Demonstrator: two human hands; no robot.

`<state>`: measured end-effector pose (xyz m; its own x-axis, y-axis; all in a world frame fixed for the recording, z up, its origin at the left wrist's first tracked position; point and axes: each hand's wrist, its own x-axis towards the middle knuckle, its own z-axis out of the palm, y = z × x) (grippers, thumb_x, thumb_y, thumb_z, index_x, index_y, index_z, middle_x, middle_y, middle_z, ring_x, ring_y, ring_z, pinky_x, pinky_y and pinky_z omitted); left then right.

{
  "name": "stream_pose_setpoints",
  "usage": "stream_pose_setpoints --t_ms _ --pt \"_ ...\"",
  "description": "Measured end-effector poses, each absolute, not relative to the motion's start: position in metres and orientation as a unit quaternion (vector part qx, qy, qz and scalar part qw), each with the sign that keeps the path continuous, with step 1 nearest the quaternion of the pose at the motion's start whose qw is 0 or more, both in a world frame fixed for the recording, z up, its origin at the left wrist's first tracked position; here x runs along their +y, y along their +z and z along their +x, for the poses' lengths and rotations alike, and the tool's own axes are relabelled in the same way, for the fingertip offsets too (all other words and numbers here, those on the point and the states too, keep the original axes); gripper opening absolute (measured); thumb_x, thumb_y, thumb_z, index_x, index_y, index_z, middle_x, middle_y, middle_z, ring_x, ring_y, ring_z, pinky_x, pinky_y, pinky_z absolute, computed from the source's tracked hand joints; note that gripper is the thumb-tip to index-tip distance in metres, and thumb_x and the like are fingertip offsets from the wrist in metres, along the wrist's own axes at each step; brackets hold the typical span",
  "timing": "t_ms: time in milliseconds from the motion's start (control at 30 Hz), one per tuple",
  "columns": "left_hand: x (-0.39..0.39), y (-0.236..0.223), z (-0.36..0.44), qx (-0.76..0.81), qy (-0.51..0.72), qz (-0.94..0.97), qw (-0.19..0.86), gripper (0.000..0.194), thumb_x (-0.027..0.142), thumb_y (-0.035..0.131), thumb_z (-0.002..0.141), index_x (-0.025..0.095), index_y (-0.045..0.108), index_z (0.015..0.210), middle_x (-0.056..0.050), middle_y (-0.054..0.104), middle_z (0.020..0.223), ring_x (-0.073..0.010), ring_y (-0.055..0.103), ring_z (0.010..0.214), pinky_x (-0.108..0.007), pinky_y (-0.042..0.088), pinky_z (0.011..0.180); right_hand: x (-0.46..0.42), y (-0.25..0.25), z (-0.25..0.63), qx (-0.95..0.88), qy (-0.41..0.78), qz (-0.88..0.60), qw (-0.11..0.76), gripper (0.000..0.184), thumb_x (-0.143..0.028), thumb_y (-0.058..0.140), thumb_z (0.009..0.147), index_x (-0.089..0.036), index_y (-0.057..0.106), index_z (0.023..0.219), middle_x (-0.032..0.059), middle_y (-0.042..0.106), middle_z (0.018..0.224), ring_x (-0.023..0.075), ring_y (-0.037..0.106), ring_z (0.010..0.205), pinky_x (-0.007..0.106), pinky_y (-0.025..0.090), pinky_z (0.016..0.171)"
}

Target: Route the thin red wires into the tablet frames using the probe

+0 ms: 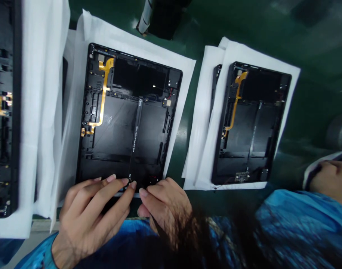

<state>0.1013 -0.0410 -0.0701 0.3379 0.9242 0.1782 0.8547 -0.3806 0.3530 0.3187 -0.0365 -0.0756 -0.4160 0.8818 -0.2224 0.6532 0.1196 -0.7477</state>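
Observation:
A black tablet back housing (151, 127) lies open on a white foam sheet (159, 56), with an orange flex cable (104, 101) along its left side. A flat black ribbon cable (137, 127) runs down its middle to the near edge. My left hand (92, 213) reaches over that edge, its fingertips at the cable's lower end. My right hand (165, 209) sits just to the right, with a fingertip beside the same end. The hands hide the housing's near edge, and I cannot tell whether either one grips the cable.
A second black housing (246, 123) lies on white foam sheets to the right, and a third (2, 149) is cut off at the left edge. All rest on a green table (187, 22). A co-worker's hand (330, 183) enters at the right, and a dark object stands at the back.

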Motion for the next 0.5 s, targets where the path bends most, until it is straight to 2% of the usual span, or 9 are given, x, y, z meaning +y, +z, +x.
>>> stream_pose_setpoints --t_ms 133,300,400,433,500 --pt "-0.041 -0.068 0.102 0.55 0.172 0.812 0.094 0.028 0.039 0.045 0.112 0.032 0.071 0.118 0.018 0.05 0.14 -0.0135 0.062 0.112 -0.034 0.061 0.085 -0.021 -0.069 0.317 -0.787 0.324 -0.475 0.224 0.029 -0.019 0.064 0.087 -0.031 0.065 0.113 -0.0019 0.067 0.069 0.0188 0.054 0.058 0.035 0.046 0.054" --pt "-0.039 -0.068 0.101 0.554 0.174 0.809 0.098 0.027 0.034 0.044 0.111 0.033 0.07 0.12 0.018 0.053 0.137 -0.012 0.063 0.114 -0.031 0.063 0.092 -0.026 -0.066 0.319 -0.7 0.295 -0.571 0.311 0.044 -0.02 0.057 0.093 -0.037 0.059 0.134 0.0028 0.069 0.086 0.0212 0.062 0.066 0.038 0.053 0.057" --pt "-0.038 -0.066 0.102 0.552 0.184 0.806 0.112 0.026 0.036 0.046 0.111 0.031 0.071 0.116 0.016 0.055 0.135 -0.0131 0.063 0.115 -0.032 0.065 0.092 -0.032 -0.06 0.317 -0.605 0.312 -0.638 0.361 0.03 -0.032 0.057 0.096 -0.043 0.07 0.121 0.0056 0.067 0.103 0.0271 0.07 0.085 0.047 0.062 0.071" --pt "-0.037 -0.065 0.102 0.557 0.195 0.799 0.115 0.025 0.035 0.047 0.11 0.03 0.071 0.115 0.015 0.055 0.135 -0.0137 0.063 0.116 -0.033 0.065 0.091 -0.033 -0.056 0.316 -0.57 0.324 -0.656 0.373 0.026 -0.035 0.053 0.098 -0.043 0.074 0.113 0.006 0.067 0.111 0.0293 0.072 0.096 0.051 0.063 0.08" --pt "-0.035 -0.062 0.105 0.584 0.22 0.772 0.117 0.026 0.033 0.048 0.11 0.025 0.072 0.11 0.013 0.053 0.139 -0.0172 0.059 0.124 -0.039 0.064 0.093 -0.031 -0.047 0.314 -0.488 0.372 -0.682 0.398 0.03 -0.038 0.047 0.102 -0.041 0.077 0.105 0.0047 0.065 0.128 0.0302 0.069 0.119 0.055 0.06 0.101"
